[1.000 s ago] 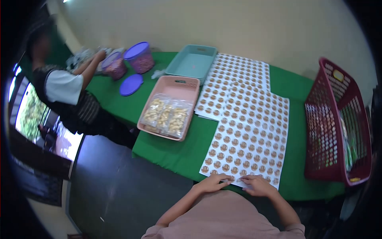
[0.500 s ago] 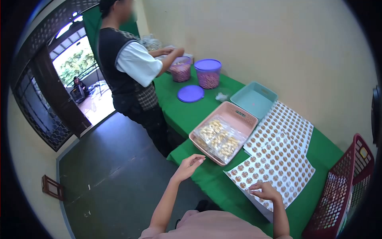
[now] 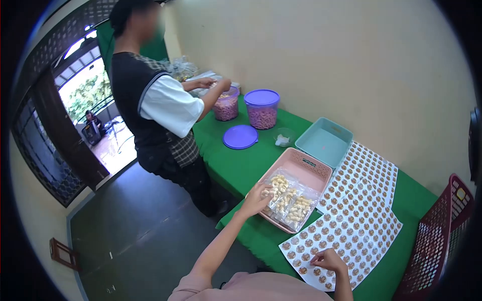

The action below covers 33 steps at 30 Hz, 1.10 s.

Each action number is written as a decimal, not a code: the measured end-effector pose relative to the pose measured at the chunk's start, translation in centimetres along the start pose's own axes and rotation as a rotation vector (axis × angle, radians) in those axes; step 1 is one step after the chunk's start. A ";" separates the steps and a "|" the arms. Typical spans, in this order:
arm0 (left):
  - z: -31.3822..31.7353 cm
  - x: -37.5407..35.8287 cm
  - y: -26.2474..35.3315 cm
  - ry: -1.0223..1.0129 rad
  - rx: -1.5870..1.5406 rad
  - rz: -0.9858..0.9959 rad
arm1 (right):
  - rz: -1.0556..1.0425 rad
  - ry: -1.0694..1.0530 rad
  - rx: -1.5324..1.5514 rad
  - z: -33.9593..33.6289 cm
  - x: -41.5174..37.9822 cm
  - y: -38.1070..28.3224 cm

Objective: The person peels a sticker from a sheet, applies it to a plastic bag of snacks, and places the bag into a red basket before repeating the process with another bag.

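left hand point(image 3: 257, 199) grasps bag point(image 3: 277, 187) at pink tray point(image 3: 321, 171) near edge | right hand point(image 3: 329, 261) pinches sticker on sheet point(image 3: 351, 236) right of tray | lift bag by corner, keep sticker flat

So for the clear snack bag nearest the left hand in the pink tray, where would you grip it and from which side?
Probably the bag's near-left edge, from above and the tray's open front. The snack bags lie flat and overlapping in the pink tray, so a pinch by the left hand, already at that corner, could lift one off the stack. The right hand rests on the sticker sheet.
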<state>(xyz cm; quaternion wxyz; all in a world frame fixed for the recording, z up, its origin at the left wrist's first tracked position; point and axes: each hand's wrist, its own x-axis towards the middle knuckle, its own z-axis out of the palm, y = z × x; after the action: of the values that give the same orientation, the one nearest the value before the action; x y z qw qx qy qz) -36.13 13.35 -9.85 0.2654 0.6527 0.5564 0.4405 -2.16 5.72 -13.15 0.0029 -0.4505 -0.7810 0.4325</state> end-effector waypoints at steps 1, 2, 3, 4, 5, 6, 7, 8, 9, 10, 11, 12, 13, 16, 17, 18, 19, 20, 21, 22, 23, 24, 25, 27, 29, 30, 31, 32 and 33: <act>0.6 0.5 -0.6 0.044 0.085 0.024 | -0.021 0.049 0.075 0.8 0.3 1.2; 1.2 1.0 -1.1 0.089 0.168 0.051 | -0.042 0.101 0.148 1.5 0.2 2.2; 1.2 1.5 -1.0 0.063 0.198 0.049 | -0.010 0.112 0.165 1.4 -0.3 1.8; 1.6 1.8 -1.0 0.043 0.190 0.059 | 0.005 0.128 0.175 1.5 -0.5 1.7; 2.0 2.0 -0.9 0.077 0.240 0.039 | 0.008 0.148 0.146 1.5 -0.8 1.5; 2.3 2.2 -0.7 0.111 0.289 0.017 | 0.014 0.165 0.116 1.4 -1.2 1.1; 2.4 2.4 -0.2 0.050 0.259 -0.074 | 0.025 0.200 0.118 1.1 -1.7 0.4; 2.7 2.5 -0.2 0.034 0.253 -0.065 | 0.038 0.212 0.125 1.1 -2.2 0.0; 3.0 2.5 -0.5 -0.001 0.369 -0.107 | 0.058 0.281 0.133 1.1 -2.6 -0.3; 3.4 2.6 -0.7 -0.035 0.484 -0.148 | 0.079 0.349 0.140 1.2 -3.2 -0.3; 3.6 2.7 -1.0 -0.041 0.494 -0.168 | 0.050 0.369 0.217 1.5 -3.7 0.2; 4.0 2.8 -1.6 -0.051 0.487 -0.160 | 0.061 0.378 0.218 1.8 -4.3 0.1; 4.3 2.8 -2.1 -0.001 0.459 -0.158 | 0.065 0.493 0.270 2.0 -4.8 -0.4; 3.8 2.5 -1.9 0.050 0.413 -0.121 | 0.090 0.612 0.315 3.0 -6.4 0.7; 3.4 2.2 -1.1 0.115 0.286 -0.124 | 0.058 0.673 0.291 3.7 -6.8 1.4; 3.0 1.6 0.0 0.180 0.160 -0.128 | 0.024 0.731 0.267 4.5 -7.1 2.1; 2.5 0.8 1.4 0.180 0.158 -0.128 | 0.000 0.782 0.297 5.2 -7.4 2.7; 2.1 -0.4 2.8 0.212 -0.141 -0.160 | -0.001 0.782 0.295 5.6 -7.7 3.2; 1.6 -1.5 4.1 0.240 -0.438 -0.192 | -0.023 0.783 0.313 5.9 -8.0 3.5; 1.3 -2.8 5.0 0.242 -0.437 -0.194 | -0.044 0.782 0.331 5.6 -8.4 2.9; 1.3 -4.2 5.7 0.246 -0.685 -0.213 | 0.041 0.766 0.281 5.2 -9.2 1.9; 1.4 -5.6 6.3 0.248 -0.935 -0.230 | 0.040 0.762 0.280 5.6 -9.3 2.2; 1.6 -6.8 6.6 0.253 -0.934 -0.233 | 0.052 0.805 0.212 6.1 -9.3 2.8; 2.2 -9.1 7.2 0.142 -1.214 -0.225 | 0.161 0.732 0.200 6.3 -9.6 2.5; 2.5 -10.8 8.7 0.124 -1.280 -0.230 | 0.096 0.759 0.022 7.5 -9.4 2.9; 2.7 -11.5 9.2 0.096 -1.348 -0.234 | 0.035 0.791 -0.156 8.1 -9.3 3.1; 2.8 -12.3 8.5 0.102 -1.435 -0.310 | 0.097 0.696 -0.133 8.4 -9.4 3.0; 3.0 -12.9 8.6 0.113 -1.433 -0.312 | 0.092 0.686 -0.132 8.8 -9.5 3.3; 3.0 -13.4 9.5 0.139 -1.399 -0.290 | 0.109 0.658 -0.155 9.3 -9.5 3.7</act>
<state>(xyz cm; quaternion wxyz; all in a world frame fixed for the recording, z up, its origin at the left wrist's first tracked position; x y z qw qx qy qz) -28.77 -1.41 -7.04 0.6413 0.2199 0.2404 0.6947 2.40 -6.41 -17.84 0.1975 -0.6058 -0.7435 0.2028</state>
